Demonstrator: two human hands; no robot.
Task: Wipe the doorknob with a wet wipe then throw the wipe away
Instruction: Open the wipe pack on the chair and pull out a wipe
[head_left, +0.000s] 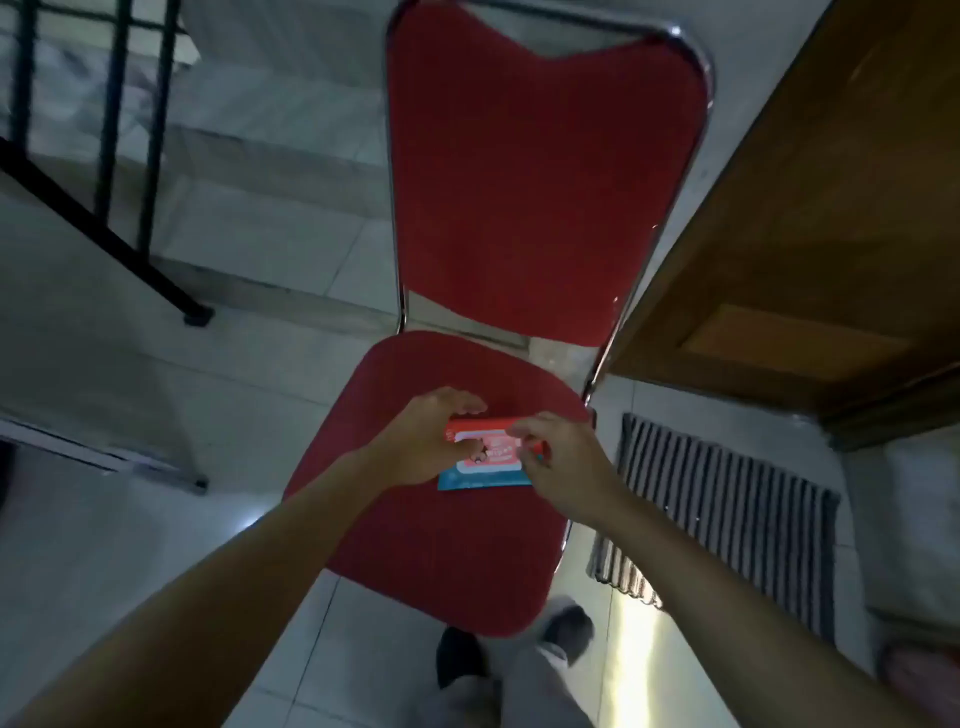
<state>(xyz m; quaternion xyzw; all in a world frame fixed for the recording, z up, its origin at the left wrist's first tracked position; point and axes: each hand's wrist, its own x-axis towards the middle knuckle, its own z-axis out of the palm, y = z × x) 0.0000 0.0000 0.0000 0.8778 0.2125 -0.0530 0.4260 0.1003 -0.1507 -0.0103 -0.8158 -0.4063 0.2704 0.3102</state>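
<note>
Here we steady the wet-wipe pack (485, 454) on the red chair seat (415, 545); left hand (421, 447) grips its left end so it cannot slide, right hand (558, 460) pinches at the flap, apparently to open it. No doorknob in view.

We reach both bare arms forward and down over the wet wipe pack (485, 457). Our left hand (423, 441) grips its left end, fingers curled over the top; our right hand (563, 462) pinches at its right side.
</note>
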